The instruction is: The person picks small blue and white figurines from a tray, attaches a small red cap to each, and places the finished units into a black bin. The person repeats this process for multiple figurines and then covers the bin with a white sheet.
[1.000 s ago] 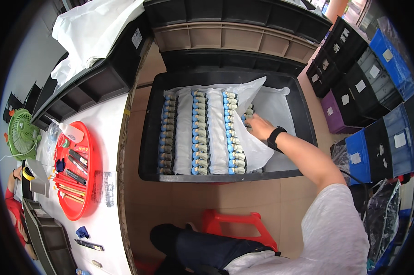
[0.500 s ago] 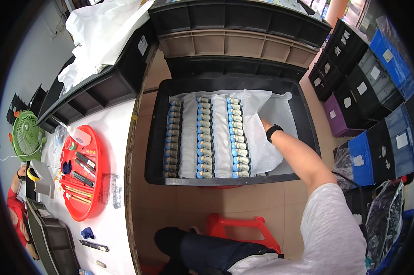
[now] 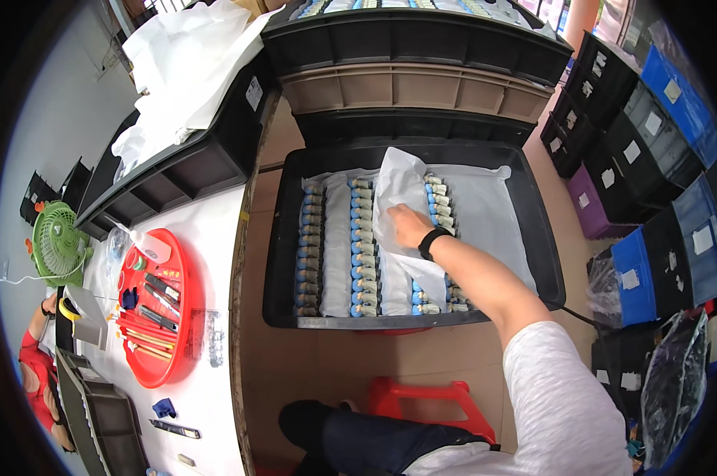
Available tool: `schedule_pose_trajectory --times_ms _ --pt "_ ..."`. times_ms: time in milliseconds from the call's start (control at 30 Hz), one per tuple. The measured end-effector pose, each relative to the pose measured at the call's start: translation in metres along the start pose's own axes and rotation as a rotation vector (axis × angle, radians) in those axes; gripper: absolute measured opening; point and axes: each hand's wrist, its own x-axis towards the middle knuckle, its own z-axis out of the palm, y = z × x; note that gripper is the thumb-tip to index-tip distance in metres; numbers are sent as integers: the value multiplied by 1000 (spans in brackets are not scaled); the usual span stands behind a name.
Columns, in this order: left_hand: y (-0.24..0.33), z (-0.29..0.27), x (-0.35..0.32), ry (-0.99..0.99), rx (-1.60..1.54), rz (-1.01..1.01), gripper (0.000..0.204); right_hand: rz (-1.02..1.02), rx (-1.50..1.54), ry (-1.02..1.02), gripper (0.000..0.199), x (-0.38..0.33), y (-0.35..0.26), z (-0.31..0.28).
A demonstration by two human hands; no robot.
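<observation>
1. Landmark: black plastic crate (image 3: 279, 238) standing on the floor, just right of the white counter (image 3: 207, 262).
2. Inside the crate: three rows of small vials with blue and white ends (image 3: 362, 254), lying on a white paper liner (image 3: 493, 214) that covers the crate bottom. The right part of the crate shows only liner.
3. Right hand (image 3: 410, 226) reaches into the crate from its near right corner; a black wristband (image 3: 430, 242) sits on the wrist.
4. Grip of the right hand: fingers closed on a white paper sheet (image 3: 398, 186), pinching its edge. The sheet rises from the hand toward the far wall of the crate and also drapes down over the right-hand vial row, hiding part of it.
5. Left hand: not in view.
6. On the counter, left of the crate: a round red tray (image 3: 180, 349) holding small hand tools; beyond it, farther left, a green desk fan (image 3: 57, 242).
7. Behind the crate: a tan crate and further black crates stacked. To the crate's right: blue, black and purple bins (image 3: 636, 274) in a row.
8. In front of the crate: a red stool (image 3: 422, 393), partly covered by the person's leg.
</observation>
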Motion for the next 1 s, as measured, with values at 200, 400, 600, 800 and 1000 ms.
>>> schedule_pose_trajectory --times_ms 200,400,600,800,1000 --pt "3 6 5 13 -21 44 64 202 531 4 48 -31 -11 -57" --pt "1 7 3 18 -25 70 58 -48 545 -238 65 -103 -32 -92" --pt "-4 11 3 43 -90 99 55 263 634 -162 73 -148 17 -125" --pt "-1 11 6 36 -96 107 55 152 578 -111 79 -157 30 -95" --pt "-1 11 5 37 -98 93 55 378 301 -159 55 -170 34 -112"
